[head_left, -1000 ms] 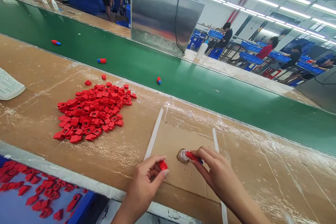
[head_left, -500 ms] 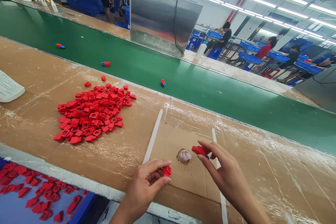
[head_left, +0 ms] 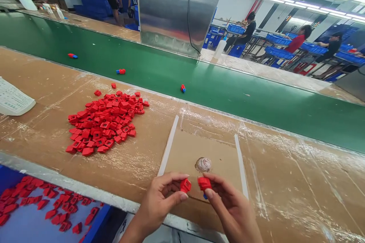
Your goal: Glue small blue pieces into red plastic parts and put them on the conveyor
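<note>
Between thumb and fingers, my left hand [head_left: 162,199] pinches a small red plastic piece [head_left: 186,185] with a square hollow facing right. My right hand [head_left: 230,205] grips a red and blue plastic piece [head_left: 204,183], its blue end partly hidden by the thumb. The two pieces face each other with a narrow gap between them. Just beyond them a whitish round lump [head_left: 203,164] sits on a cardboard sheet [head_left: 196,142] held by white tape strips. Left of my hands lies a heap of red plastic pieces [head_left: 107,121].
A green conveyor belt [head_left: 159,64] crosses beyond the table, carrying several red and blue pieces [head_left: 183,88]. At lower left a blue bin [head_left: 97,222] holds more red pieces. A paper sheet [head_left: 15,98] lies far left. A metal panel [head_left: 168,15] stands behind the belt; people work in the background.
My right hand has moved left and nearer to me, bringing its red and blue piece close to the piece in my left hand. The view has shifted slightly.
</note>
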`<action>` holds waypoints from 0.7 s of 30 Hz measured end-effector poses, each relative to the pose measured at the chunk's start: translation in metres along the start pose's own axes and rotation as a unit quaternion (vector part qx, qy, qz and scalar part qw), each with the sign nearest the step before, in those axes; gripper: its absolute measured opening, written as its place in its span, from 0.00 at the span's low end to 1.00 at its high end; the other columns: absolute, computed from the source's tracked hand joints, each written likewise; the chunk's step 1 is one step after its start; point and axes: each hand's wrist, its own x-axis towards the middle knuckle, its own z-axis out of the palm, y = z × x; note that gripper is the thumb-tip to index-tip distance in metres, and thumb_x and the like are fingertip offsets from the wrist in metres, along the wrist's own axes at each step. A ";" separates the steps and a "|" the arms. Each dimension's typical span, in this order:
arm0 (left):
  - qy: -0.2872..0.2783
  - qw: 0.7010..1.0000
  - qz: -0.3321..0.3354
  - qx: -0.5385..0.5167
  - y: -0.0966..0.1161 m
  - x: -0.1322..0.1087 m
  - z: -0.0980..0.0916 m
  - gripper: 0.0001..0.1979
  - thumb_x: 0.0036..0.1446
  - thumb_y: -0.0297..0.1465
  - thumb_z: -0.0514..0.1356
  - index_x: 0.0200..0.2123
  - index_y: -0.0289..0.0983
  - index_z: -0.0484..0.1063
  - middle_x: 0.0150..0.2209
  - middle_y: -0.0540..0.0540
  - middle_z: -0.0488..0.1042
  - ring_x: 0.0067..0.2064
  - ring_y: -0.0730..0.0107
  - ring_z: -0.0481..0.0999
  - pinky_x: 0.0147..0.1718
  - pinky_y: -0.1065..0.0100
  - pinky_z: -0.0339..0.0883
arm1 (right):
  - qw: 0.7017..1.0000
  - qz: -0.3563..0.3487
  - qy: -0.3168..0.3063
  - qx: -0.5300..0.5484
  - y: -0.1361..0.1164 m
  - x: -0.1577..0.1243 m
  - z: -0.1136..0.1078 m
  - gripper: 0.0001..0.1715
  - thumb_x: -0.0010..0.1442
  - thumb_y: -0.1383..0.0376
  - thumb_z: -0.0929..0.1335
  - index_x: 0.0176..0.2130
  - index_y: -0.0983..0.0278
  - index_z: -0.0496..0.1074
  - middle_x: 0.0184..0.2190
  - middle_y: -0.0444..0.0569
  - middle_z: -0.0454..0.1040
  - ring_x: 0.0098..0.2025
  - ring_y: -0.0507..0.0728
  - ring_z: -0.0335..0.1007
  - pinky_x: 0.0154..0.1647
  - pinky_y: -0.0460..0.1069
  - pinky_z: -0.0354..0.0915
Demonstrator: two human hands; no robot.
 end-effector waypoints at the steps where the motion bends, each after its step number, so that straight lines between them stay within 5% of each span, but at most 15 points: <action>1: -0.001 1.000 0.000 0.004 0.001 0.000 0.000 0.14 0.53 0.29 0.69 0.45 0.41 0.81 0.37 0.48 0.81 0.37 0.70 0.78 0.39 0.73 0.72 | 1.000 0.006 0.002 0.017 0.002 -0.002 0.007 0.16 0.67 0.56 0.69 0.52 0.59 0.73 0.47 0.54 0.77 0.47 0.62 0.75 0.49 0.52 0.71; 11: -0.006 1.000 0.004 -0.004 0.002 -0.002 0.001 0.15 0.53 0.29 0.69 0.45 0.40 0.81 0.40 0.45 0.82 0.40 0.65 0.80 0.41 0.70 0.74 | 0.998 -0.002 -0.029 0.061 0.008 -0.001 0.021 0.17 0.68 0.57 0.68 0.53 0.61 0.72 0.47 0.57 0.77 0.48 0.63 0.75 0.50 0.56 0.73; 21: -0.017 1.000 0.012 0.021 0.001 0.000 0.002 0.14 0.54 0.28 0.68 0.45 0.42 0.81 0.39 0.47 0.80 0.39 0.68 0.77 0.39 0.73 0.70 | 0.999 -0.037 -0.013 -0.038 0.002 0.000 0.020 0.15 0.68 0.57 0.68 0.50 0.61 0.75 0.43 0.52 0.78 0.42 0.60 0.76 0.43 0.50 0.74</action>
